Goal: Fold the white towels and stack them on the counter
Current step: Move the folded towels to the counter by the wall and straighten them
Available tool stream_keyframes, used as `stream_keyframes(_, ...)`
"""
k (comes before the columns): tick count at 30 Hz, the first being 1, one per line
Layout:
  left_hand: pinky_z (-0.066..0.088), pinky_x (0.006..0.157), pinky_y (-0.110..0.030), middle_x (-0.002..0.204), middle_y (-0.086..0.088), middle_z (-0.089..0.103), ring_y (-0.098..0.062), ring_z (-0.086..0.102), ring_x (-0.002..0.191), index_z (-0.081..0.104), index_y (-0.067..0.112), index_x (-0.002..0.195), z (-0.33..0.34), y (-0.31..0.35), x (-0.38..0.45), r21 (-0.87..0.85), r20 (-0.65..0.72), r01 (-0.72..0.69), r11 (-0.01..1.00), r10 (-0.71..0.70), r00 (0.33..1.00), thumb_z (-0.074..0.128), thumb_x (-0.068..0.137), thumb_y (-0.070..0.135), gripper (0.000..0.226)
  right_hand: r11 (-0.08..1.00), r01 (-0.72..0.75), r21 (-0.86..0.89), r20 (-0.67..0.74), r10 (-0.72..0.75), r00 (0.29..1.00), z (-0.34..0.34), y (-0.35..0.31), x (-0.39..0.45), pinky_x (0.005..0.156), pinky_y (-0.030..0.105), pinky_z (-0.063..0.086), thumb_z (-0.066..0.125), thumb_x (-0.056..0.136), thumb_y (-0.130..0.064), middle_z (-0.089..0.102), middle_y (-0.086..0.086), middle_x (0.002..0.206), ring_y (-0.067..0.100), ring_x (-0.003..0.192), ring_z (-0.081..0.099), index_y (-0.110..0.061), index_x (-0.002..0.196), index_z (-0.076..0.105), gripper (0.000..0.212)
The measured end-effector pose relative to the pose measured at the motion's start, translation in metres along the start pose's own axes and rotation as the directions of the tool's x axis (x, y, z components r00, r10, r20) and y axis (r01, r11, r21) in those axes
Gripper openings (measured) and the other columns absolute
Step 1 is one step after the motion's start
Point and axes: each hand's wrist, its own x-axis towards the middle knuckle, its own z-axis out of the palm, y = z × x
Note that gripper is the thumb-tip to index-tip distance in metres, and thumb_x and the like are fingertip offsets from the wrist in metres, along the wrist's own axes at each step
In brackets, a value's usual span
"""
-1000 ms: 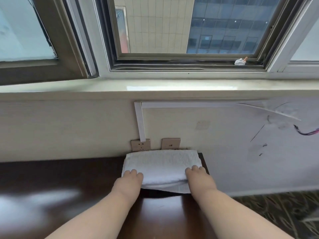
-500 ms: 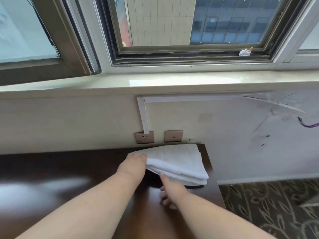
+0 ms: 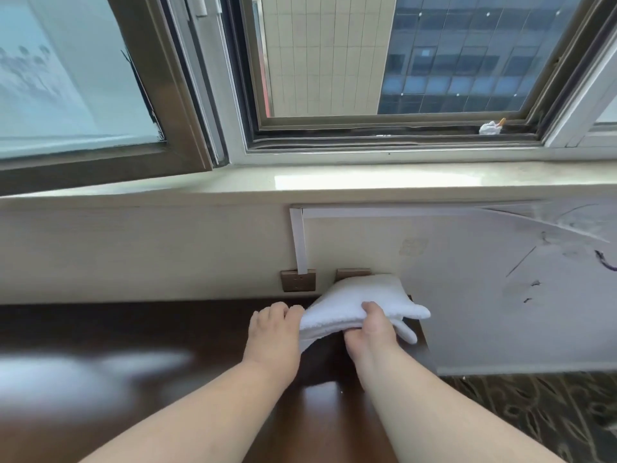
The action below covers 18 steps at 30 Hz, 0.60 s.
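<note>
A folded white towel (image 3: pixel 354 300) is lifted off the dark wooden counter (image 3: pixel 140 332) near its far right corner, its ends drooping. My right hand (image 3: pixel 372 332) grips the towel from below, thumb on top, fingers hidden under the cloth. My left hand (image 3: pixel 272 332) holds the towel's left edge, with its fingertips at the cloth. Whether other towels lie beneath it is hidden.
Two brown wall sockets (image 3: pixel 298 280) sit on the wall just behind the towel, under a pale window ledge (image 3: pixel 300 185). The counter ends at the right, with patterned carpet (image 3: pixel 541 402) below. A small white scrap (image 3: pixel 490 128) lies in the window track.
The towel lay flat under both hands a second ago. My left hand raised its left edge, my right hand went underneath, and the towel is now lifted and bent between both hands.
</note>
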Motion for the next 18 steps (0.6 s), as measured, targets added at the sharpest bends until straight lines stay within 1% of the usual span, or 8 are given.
stream_keyframes(2, 0.045, 0.076, -0.032, 0.087, 0.004, 0.054, -0.02, 0.05, 0.08, 0.052, 0.029, 0.095, -0.013, 0.015, -0.01, -0.146, -0.156, -0.22, 0.964, 0.197, 0.968, 0.063, 0.064, 0.026, 0.032, 0.999, 0.008, 0.034, 0.077, -0.011, 0.997, 0.015, -0.004, -0.01, 0.093, 0.047, 0.05, 0.054, 0.095, -0.004, 0.068, 0.016, 0.097, 0.03, 0.085, 0.065, 0.0, 0.113, 0.061, 0.02)
stream_keyframes(4, 0.044, 0.07, -0.031, 0.081, 0.005, 0.059, -0.017, 0.054, 0.079, 0.056, 0.026, 0.083, -0.033, 0.038, -0.022, -0.281, -0.006, -0.299, 0.912, 0.309, 0.951, 0.054, 0.083, 0.039, 0.013, 0.999, -0.018, 0.028, 0.132, 0.014, 0.991, 0.025, -0.012, -0.024, 0.096, 0.047, 0.049, 0.052, 0.097, -0.007, 0.068, 0.017, 0.095, 0.031, 0.085, 0.065, 0.002, 0.114, 0.06, 0.02)
stream_keyframes(6, 0.044, 0.071, -0.032, 0.08, 0.006, 0.061, -0.014, 0.057, 0.08, 0.062, 0.023, 0.087, -0.045, 0.061, -0.03, -0.56, 0.309, 0.095, 0.823, 0.101, 0.946, 0.042, 0.096, 0.046, 0.031, 0.999, -0.025, 0.031, 0.147, 0.02, 0.989, 0.033, -0.024, -0.038, 0.097, 0.046, 0.049, 0.053, 0.099, -0.007, 0.066, 0.016, 0.088, 0.03, 0.081, 0.064, 0.0, 0.1, 0.058, 0.009)
stream_keyframes(8, 0.051, 0.081, -0.035, 0.093, 0.002, 0.07, -0.015, 0.065, 0.086, 0.065, 0.024, 0.111, -0.048, 0.076, -0.026, -0.815, 0.549, 0.545, 0.199, -0.04, 0.835, 0.035, 0.101, 0.049, 0.04, 0.998, -0.048, 0.036, 0.145, 0.042, 0.989, 0.04, -0.037, -0.052, 0.099, 0.047, 0.049, 0.055, 0.099, -0.007, 0.066, 0.017, 0.087, 0.031, 0.081, 0.064, -0.002, 0.092, 0.056, 0.01)
stream_keyframes(10, 0.047, 0.101, -0.042, 0.116, -0.007, 0.07, -0.024, 0.067, 0.106, 0.057, 0.02, 0.13, -0.056, 0.083, -0.013, -0.771, 0.555, 0.502, -0.393, -0.027, 0.831, 0.034, 0.096, 0.064, 0.06, 0.998, -0.052, 0.023, 0.163, 0.047, 0.986, 0.043, -0.046, -0.064, 0.1, 0.052, 0.049, 0.058, 0.098, -0.01, 0.066, 0.02, 0.094, 0.035, 0.089, 0.066, -0.001, 0.092, 0.055, 0.011)
stream_keyframes(12, 0.042, 0.107, -0.046, 0.12, -0.017, 0.068, -0.032, 0.065, 0.111, 0.058, 0.01, 0.126, -0.075, 0.088, 0.003, -0.611, 0.542, 0.331, -0.719, -0.076, 0.837, 0.042, 0.087, 0.074, 0.077, 0.999, -0.038, 0.014, 0.21, 0.034, 0.977, 0.042, -0.053, -0.072, 0.1, 0.056, 0.049, 0.059, 0.097, -0.009, 0.066, 0.024, 0.106, 0.039, 0.099, 0.065, -0.002, 0.101, 0.055, 0.009)
stream_keyframes(14, 0.049, 0.1, -0.048, 0.111, -0.022, 0.07, -0.037, 0.069, 0.102, 0.057, 0.005, 0.119, -0.1, 0.093, 0.018, -0.491, 0.592, 0.19, -0.85, -0.166, 0.788, 0.058, 0.08, 0.072, 0.078, 1.0, -0.019, 0.007, 0.261, 0.016, 0.965, 0.04, -0.057, -0.079, 0.099, 0.056, 0.049, 0.058, 0.097, -0.008, 0.065, 0.024, 0.115, 0.039, 0.104, 0.066, -0.003, 0.117, 0.054, 0.021)
stream_keyframes(18, 0.057, 0.085, -0.048, 0.103, -0.017, 0.072, -0.034, 0.072, 0.087, 0.056, 0.008, 0.12, -0.132, 0.092, 0.029, -0.513, 0.649, 0.039, -0.857, -0.358, 0.672, 0.072, 0.085, 0.04, 0.05, 0.998, 0.067, -0.003, 0.324, -0.063, 0.944, 0.038, -0.067, -0.09, 0.096, 0.056, 0.052, 0.057, 0.095, -0.005, 0.065, 0.019, 0.124, 0.038, 0.107, 0.067, -0.01, 0.137, 0.047, 0.043)
